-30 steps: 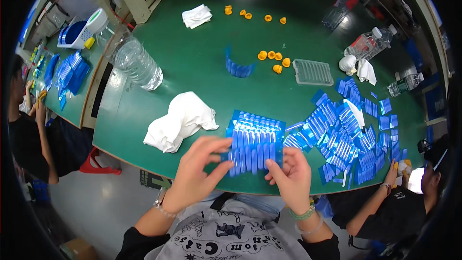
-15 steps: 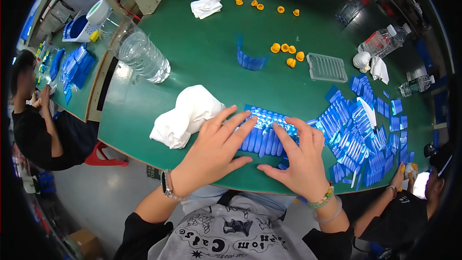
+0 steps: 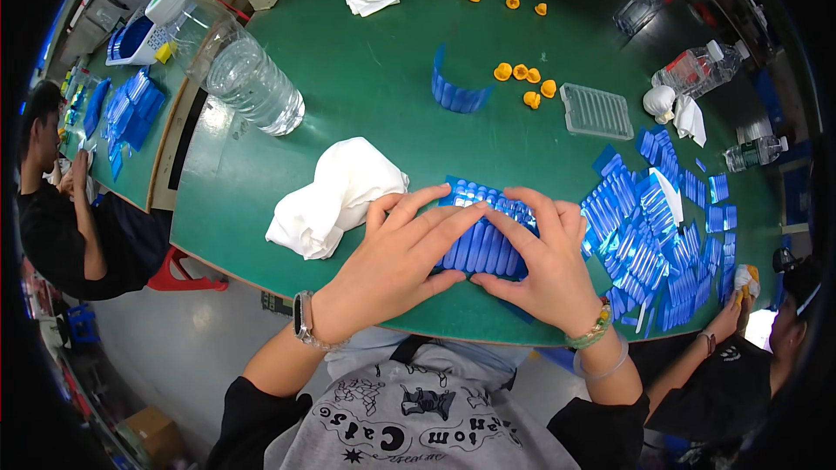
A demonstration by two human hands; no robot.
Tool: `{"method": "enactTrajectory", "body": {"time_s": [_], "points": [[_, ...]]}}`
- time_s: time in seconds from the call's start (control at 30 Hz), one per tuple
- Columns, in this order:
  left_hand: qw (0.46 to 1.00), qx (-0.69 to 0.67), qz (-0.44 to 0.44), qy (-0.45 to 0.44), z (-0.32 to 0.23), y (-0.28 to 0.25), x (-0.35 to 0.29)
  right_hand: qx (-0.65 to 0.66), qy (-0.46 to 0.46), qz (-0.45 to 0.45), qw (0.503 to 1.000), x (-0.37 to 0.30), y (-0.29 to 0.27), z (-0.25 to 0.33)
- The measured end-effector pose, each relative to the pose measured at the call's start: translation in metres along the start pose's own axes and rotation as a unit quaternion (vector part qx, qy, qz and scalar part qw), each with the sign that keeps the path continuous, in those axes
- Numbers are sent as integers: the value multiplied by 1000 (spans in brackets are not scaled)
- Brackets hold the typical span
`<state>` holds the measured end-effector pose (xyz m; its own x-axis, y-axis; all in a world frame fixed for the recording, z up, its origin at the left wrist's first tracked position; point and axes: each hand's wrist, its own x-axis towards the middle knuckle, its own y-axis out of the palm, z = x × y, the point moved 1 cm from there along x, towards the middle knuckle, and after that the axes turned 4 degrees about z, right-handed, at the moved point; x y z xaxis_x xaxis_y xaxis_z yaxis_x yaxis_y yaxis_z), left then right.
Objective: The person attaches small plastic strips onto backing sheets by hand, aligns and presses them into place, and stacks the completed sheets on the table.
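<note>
Left hand [image 3: 392, 265] and right hand [image 3: 544, 265], fingers spread, press flat on the blue strip bundle [image 3: 484, 239]; even pressure should keep the strips aligned on the desk [image 3: 366, 96].

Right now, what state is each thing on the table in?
Left hand: flat, pressing on the blue strip sheet.
Right hand: flat on the same sheet.
Blue strip sheet: lying flat under both hands.
White cloth: crumpled, beside the left hand.
Large water bottle: on its side.
Clear tray: empty.
</note>
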<state>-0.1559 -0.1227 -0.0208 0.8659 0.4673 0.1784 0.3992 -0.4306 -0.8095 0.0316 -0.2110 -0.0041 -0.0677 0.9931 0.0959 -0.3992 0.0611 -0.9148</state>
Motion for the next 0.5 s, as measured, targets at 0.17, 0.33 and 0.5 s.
{"method": "enactTrajectory", "body": {"time_s": [0.17,0.33,0.5], "points": [[999,-43,-5,4,0,-4,-3,7,-49,-17,999,-1,-4,1],[973,-228,-31,0,-3,-16,-1,1,-76,-29,997,2,-19,10],[894,-419,-108,-111,-24,-1,-48,5,-82,-54,995,1,-39,23]]}}
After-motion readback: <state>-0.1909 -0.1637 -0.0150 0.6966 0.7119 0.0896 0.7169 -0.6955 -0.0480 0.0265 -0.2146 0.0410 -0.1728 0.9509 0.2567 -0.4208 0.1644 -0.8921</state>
